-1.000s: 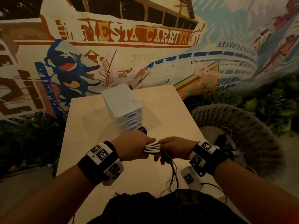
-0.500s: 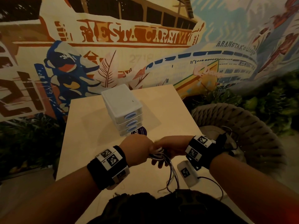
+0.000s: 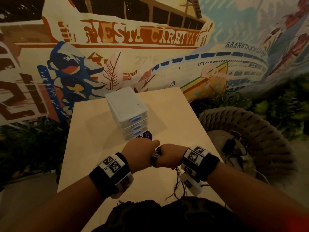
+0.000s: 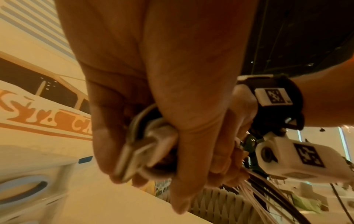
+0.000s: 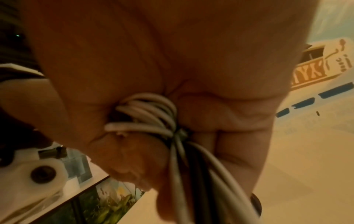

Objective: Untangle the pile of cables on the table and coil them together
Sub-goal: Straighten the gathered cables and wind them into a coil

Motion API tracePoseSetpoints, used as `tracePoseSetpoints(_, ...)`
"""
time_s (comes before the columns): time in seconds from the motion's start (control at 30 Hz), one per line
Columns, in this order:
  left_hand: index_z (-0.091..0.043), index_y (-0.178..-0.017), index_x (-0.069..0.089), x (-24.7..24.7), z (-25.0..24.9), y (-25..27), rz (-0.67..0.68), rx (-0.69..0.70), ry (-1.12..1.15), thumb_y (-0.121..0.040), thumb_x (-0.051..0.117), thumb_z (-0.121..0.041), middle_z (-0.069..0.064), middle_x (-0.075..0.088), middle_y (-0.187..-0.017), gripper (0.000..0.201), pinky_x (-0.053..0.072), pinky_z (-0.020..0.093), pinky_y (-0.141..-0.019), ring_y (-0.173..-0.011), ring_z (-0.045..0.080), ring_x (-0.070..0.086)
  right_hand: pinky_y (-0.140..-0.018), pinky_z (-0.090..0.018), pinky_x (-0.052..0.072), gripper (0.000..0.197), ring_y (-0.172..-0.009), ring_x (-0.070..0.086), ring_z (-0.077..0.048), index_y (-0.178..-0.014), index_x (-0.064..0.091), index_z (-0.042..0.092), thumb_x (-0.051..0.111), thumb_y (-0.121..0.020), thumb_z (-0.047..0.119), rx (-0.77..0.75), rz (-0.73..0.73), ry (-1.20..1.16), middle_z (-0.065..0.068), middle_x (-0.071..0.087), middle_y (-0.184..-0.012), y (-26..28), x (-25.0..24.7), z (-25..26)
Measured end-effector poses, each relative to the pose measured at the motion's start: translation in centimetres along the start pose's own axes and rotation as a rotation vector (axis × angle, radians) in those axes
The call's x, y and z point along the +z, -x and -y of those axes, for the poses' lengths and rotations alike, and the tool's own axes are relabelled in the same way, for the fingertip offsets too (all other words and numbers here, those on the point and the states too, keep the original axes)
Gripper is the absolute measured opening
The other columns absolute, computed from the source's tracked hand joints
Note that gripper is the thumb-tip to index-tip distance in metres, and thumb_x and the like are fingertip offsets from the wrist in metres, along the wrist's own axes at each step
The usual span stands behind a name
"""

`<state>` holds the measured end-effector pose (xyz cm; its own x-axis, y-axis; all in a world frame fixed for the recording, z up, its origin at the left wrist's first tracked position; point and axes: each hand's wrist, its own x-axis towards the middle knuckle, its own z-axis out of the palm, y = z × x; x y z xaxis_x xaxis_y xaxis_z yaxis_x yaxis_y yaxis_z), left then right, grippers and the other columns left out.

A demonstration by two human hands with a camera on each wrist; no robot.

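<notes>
My two hands meet over the near middle of the pale table [image 3: 93, 148]. My left hand [image 3: 142, 152] is fisted, and the left wrist view shows its fingers [image 4: 107, 144] curled round white cable loops and plugs [image 4: 141, 145]. My right hand [image 3: 168, 154] is pressed against it and grips the cable bundle [image 3: 156, 154]. Its wrist view shows white cable turns [image 5: 145, 116] wound across the bundle under the fingers [image 5: 229, 121]. White and black loose cable ends [image 3: 177, 185] hang from the right hand toward my lap.
A white stack of small drawers [image 3: 127, 113] stands on the table just beyond my hands, with a dark round disc [image 3: 147, 135] at its foot. A woven rope chair [image 3: 250, 139] holding black cables is at the right. A painted wall stands behind.
My hands have closed together until they touch, hiding the white loops that showed between them. Both have shifted slightly away from me, toward the drawers.
</notes>
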<state>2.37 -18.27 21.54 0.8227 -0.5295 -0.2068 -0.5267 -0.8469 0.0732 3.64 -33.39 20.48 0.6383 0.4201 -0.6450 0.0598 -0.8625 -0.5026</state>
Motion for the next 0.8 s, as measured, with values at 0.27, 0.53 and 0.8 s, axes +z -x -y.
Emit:
tracePoseSetpoints(0.27,-0.060,-0.151,0.013,0.9,4.1,1.2,-0.107,-0.077,0.829,-0.060,0.081,-0.076,-0.024,0.050,-0.133,0.115,0.058,0.026,-0.085,-0.100,-0.004,0.064,-0.057,-0.031,0.048,0.022,-0.052,0.050,-0.017,-0.090,0.060,0.005,0.061,-0.076,0.022,-0.193,-0.117,-0.578,-0.001,0.054,-0.063,1.6,-1.8,-2.8)
tracePoseSetpoints(0.53,-0.006,-0.118,0.065,0.0,0.5,0.3,-0.160,0.263,1.297,-0.086,0.069,-0.059,0.004,0.061,-0.139,0.063,0.052,0.039,-0.102,-0.130,0.020,0.058,-0.050,-0.026,0.046,0.022,-0.047,0.051,-0.016,-0.097,0.058,0.000,0.055,-0.081,0.015,-0.409,-0.006,-0.899,-0.004,0.054,-0.059,2.3,-1.6,-0.4)
tracePoseSetpoints(0.8,-0.016,-0.107,0.074,-2.1,-0.2,0.3,-0.239,0.284,1.535,-0.087,0.076,-0.042,0.007,0.067,-0.133,0.033,0.055,0.040,-0.096,-0.128,0.026,0.060,-0.053,-0.029,0.053,0.040,-0.061,0.062,-0.022,-0.120,0.055,-0.003,0.062,-0.084,0.013,-0.520,0.057,-0.927,-0.012,0.063,-0.077,2.7,-2.1,-0.2)
